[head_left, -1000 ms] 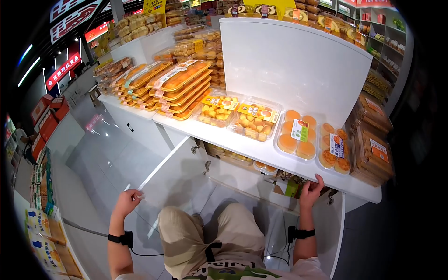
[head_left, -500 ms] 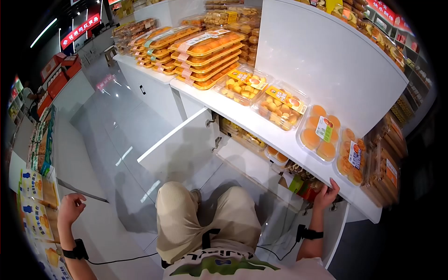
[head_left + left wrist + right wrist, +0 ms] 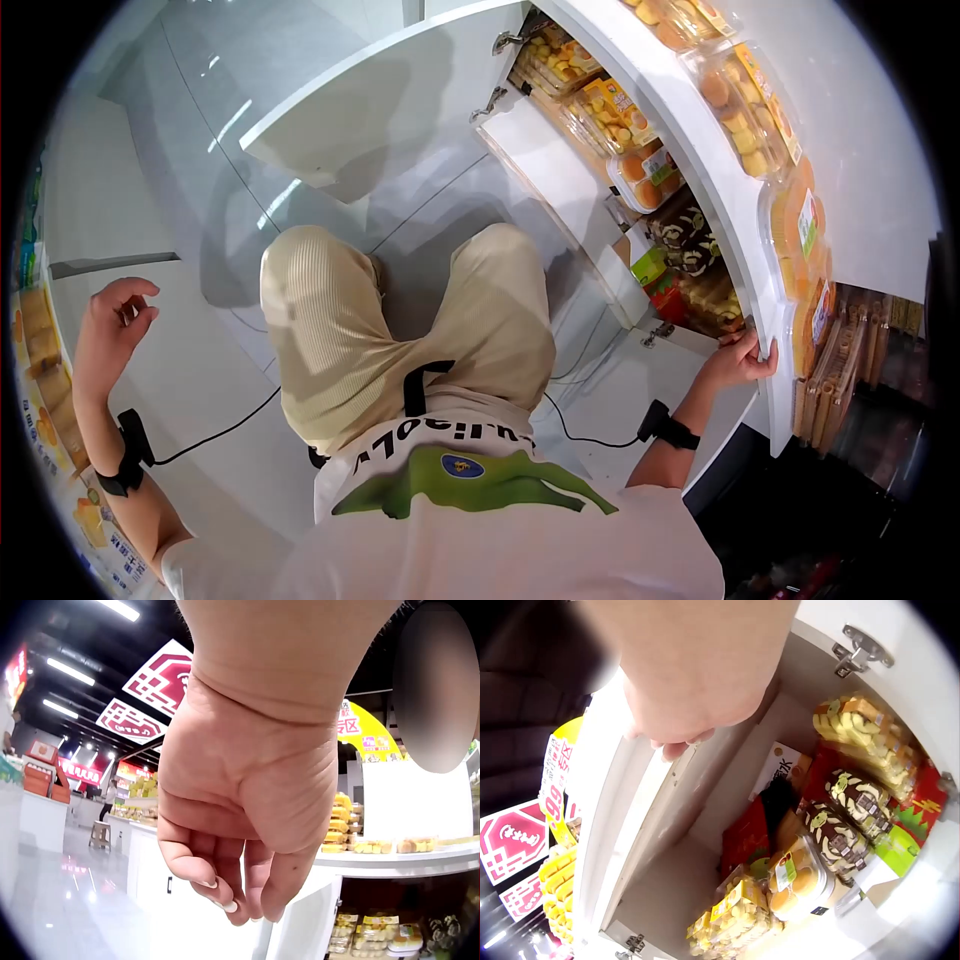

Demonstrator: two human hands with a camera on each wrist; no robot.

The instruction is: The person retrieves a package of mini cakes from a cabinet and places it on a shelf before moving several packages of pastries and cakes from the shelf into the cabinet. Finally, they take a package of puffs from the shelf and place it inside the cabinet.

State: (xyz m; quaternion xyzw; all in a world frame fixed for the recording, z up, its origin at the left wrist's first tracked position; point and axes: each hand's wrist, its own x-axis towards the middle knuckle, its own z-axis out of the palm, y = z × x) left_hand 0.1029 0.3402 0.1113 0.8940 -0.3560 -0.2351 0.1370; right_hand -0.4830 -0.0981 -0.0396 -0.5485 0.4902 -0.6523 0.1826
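Observation:
My right hand point(image 3: 735, 365) grips the front edge of the white counter top point(image 3: 690, 120), above the cabinet opening. In the right wrist view its fingertips point(image 3: 676, 750) curl under that edge. My left hand point(image 3: 110, 335) hangs in the air at the far left, fingers loosely bent and holding nothing. Inside the cabinet are clear packs of small yellow cakes point(image 3: 610, 112), a tub of round buns point(image 3: 799, 881), dark cakes with pale stripes point(image 3: 840, 836) and stacked yellow pastry packs point(image 3: 862, 735).
The left cabinet door point(image 3: 380, 110) stands wide over the tiled floor; the right door point(image 3: 620, 385) is swung out too. Packs of buns point(image 3: 800, 230) and brown boxes point(image 3: 840, 370) line the counter top. Packaged bread point(image 3: 45, 370) sits on a shelf at far left. Cables trail from both wrist bands.
The head view has tilted down toward the cabinet. My left hand has moved left, away from the open door. My right hand has stayed at the counter's edge, its fingers now curled round it.

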